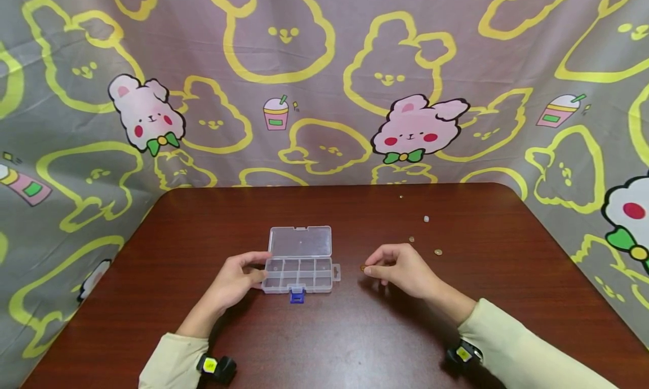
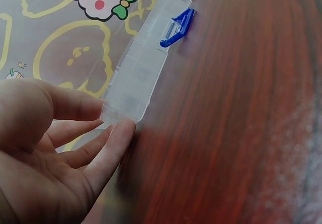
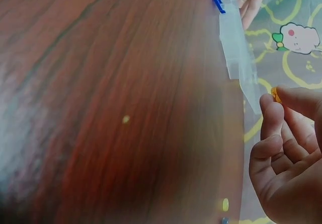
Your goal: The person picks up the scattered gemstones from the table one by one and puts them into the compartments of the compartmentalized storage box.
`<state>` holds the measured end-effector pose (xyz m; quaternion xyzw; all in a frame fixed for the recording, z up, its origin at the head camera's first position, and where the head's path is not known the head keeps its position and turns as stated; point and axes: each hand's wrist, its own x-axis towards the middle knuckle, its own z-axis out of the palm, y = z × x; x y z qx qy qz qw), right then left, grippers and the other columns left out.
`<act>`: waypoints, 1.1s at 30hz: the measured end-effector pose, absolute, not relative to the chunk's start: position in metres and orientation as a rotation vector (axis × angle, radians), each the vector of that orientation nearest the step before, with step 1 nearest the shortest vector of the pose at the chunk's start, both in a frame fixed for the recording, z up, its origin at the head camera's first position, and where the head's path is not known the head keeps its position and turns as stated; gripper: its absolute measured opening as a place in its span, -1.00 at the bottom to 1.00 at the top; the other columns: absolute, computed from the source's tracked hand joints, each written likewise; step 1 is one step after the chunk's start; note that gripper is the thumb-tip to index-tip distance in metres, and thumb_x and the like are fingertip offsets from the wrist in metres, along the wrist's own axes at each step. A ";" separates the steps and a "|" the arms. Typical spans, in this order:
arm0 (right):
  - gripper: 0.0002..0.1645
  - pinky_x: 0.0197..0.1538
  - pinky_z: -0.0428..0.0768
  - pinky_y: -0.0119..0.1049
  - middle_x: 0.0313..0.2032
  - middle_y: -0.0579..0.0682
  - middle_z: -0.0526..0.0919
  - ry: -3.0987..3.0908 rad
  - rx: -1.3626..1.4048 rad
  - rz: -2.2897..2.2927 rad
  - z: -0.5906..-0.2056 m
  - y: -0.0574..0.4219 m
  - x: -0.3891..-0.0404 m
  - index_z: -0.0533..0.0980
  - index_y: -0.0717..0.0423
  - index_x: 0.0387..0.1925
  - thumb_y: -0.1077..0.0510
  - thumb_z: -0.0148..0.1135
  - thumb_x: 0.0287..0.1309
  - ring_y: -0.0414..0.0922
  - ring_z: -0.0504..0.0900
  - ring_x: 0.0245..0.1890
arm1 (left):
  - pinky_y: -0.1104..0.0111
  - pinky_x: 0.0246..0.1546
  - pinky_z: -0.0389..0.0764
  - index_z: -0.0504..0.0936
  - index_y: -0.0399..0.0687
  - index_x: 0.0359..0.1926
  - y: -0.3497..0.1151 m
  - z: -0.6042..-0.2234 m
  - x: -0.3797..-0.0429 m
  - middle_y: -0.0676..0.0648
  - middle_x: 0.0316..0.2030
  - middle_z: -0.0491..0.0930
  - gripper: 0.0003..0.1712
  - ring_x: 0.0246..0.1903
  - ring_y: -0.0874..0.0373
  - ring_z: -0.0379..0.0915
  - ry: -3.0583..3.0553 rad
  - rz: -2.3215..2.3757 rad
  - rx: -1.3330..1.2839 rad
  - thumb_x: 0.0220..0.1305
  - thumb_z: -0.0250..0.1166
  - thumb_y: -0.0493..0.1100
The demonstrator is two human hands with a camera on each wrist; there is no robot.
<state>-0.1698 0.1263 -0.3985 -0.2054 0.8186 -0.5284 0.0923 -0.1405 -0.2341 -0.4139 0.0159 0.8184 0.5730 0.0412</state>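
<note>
A clear plastic compartment box (image 1: 298, 282) stands on the table with its lid (image 1: 300, 242) raised at the back and a blue latch (image 1: 297, 296) at the front. My left hand (image 1: 235, 277) grips the left end of the box. In the left wrist view, the thumb and fingers meet at the corner of the box (image 2: 133, 78). To the right of the box, my right hand (image 1: 400, 269) pinches a small orange piece (image 3: 274, 94) between thumb and index finger. The other right fingers curl beneath. A faint small round shape shows in the back-left compartment.
Behind the right hand lie several small pieces: a white one (image 1: 426, 219), a yellowish disc (image 1: 438, 252), another small piece (image 1: 412, 239) and a tiny one (image 1: 401, 197) near the back edge. A patterned curtain (image 1: 324, 84) hangs behind the brown table (image 1: 324, 344).
</note>
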 end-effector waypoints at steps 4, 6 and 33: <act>-0.88 -0.64 0.47 -0.30 -0.53 0.21 0.66 2.415 -0.620 -1.571 -0.399 0.120 -0.172 0.68 0.16 -0.32 0.22 0.48 0.11 0.09 0.59 -0.61 | 0.23 -0.26 0.72 0.55 -0.41 0.19 -0.234 -0.414 -0.141 -0.37 0.09 0.56 -0.55 -0.20 -0.03 0.65 2.503 1.757 0.038 0.25 0.24 -0.47; -0.89 -0.64 0.51 -0.23 -0.53 0.22 0.66 2.398 -0.629 -1.579 -0.399 0.117 -0.172 0.68 0.17 -0.32 0.23 0.47 0.12 0.12 0.59 -0.61 | 0.22 -0.26 0.72 0.55 -0.41 0.19 -0.234 -0.413 -0.141 -0.37 0.10 0.55 -0.55 -0.20 -0.04 0.65 2.502 1.754 0.035 0.25 0.24 -0.47; -0.94 -0.60 0.60 -0.14 -0.52 0.21 0.69 2.344 -0.691 -1.593 -0.404 0.079 -0.174 0.70 0.22 -0.31 0.28 0.42 0.16 0.15 0.58 -0.62 | 0.17 -0.23 0.72 0.54 -0.40 0.21 -0.232 -0.409 -0.139 -0.37 0.10 0.55 -0.53 -0.19 -0.04 0.64 2.502 1.736 0.023 0.27 0.23 -0.47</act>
